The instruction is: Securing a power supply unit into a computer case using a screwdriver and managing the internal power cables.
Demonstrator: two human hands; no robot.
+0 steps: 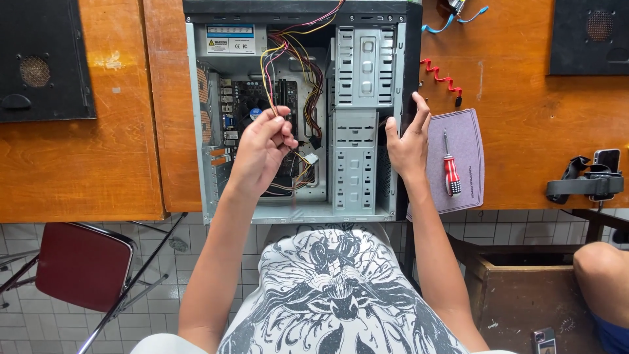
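Head view: open computer case on wooden desk, both hands at the case

Head view: the computer case lies on its side on the desk, side panel off, motherboard and drive cage exposed. The left hand is closed, fingertips pinching a bundle of coloured wires that runs up to the power supply at the case's top left; the hand sits above the motherboard. The right hand is open, fingers spread, palm pressed flat against the case's outer right wall beside the drive cage. Just right of that hand, a red-and-white-handled screwdriver lies on a grey mat. A red coiled cable lies above the mat. A red-seated folding chair stands on the tiled floor at lower left
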